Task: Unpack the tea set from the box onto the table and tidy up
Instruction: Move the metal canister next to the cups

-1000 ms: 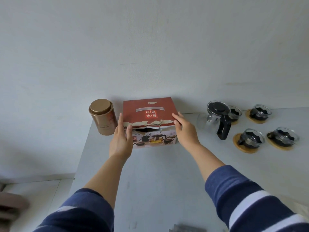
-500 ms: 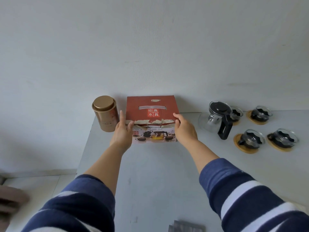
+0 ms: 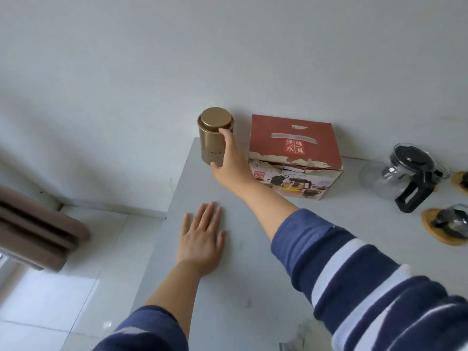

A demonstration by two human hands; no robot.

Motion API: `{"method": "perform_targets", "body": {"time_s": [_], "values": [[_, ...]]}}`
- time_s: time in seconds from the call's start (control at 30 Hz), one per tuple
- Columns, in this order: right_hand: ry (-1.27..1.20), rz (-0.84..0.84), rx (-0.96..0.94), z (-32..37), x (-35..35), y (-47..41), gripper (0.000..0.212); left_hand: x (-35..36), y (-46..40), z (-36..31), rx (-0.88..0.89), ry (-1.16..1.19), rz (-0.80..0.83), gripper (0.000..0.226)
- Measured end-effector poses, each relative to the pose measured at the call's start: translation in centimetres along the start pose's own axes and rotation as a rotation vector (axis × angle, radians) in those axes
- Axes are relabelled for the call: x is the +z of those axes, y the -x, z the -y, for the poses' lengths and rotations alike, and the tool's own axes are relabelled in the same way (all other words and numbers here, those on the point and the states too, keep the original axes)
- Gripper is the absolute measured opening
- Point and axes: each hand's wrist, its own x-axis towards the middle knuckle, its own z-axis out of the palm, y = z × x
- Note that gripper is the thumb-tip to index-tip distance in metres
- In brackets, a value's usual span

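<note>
The red tea set box (image 3: 293,148) stands closed at the back of the grey table (image 3: 253,287), against the wall. Left of it stands a gold tin (image 3: 214,138) with a round lid. My right hand (image 3: 229,160) wraps around the tin's right side, thumb low and fingers high. My left hand (image 3: 201,239) lies flat on the table, fingers spread, holding nothing. To the right of the box sits a glass teapot (image 3: 402,173) with a black lid and handle. A glass cup on a wooden coaster (image 3: 448,224) stands near the right edge.
Another coaster with a cup (image 3: 462,179) is cut off at the right edge. The table's left edge (image 3: 164,224) drops to a white tiled floor. A brown padded piece of furniture (image 3: 33,234) stands left on the floor. A white wall backs the table.
Both hands have let go of the box, which now rests against the wall. My right hand moved left onto the gold tin. My left hand dropped flat onto the table. The view swung left.
</note>
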Motion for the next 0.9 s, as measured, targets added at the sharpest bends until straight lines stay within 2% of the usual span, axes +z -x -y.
{"method": "perform_targets", "body": {"time_s": [0.1, 0.2, 0.37, 0.53, 0.77, 0.9], "values": [[-0.233, -0.005, 0.382, -1.2, 2.8, -2.9, 0.100, 0.3, -0.1, 0.2, -0.003, 0.020, -0.033, 0.065], [-0.282, -0.089, 0.541, -2.6, 3.8, -6.1, 0.117, 0.4, -0.4, 0.3, -0.016, 0.062, -0.044, 0.064], [-0.303, -0.204, 0.476, -4.4, 5.5, -9.1, 0.108, 0.9, -0.5, 0.6, -0.020, 0.092, -0.059, 0.062], [-0.307, -0.291, 0.410, -3.9, 5.6, -8.4, 0.099, 1.2, -0.4, 0.8, -0.017, 0.079, -0.077, 0.062], [-0.465, -0.216, 0.311, 1.0, 2.7, -3.5, 0.096, 0.8, -0.5, 0.5, -0.019, 0.059, -0.055, 0.061], [-0.515, -0.188, 0.246, 2.9, -1.6, 1.0, 0.093, -0.1, -0.4, -0.4, -0.089, 0.009, 0.057, 0.058]]}}
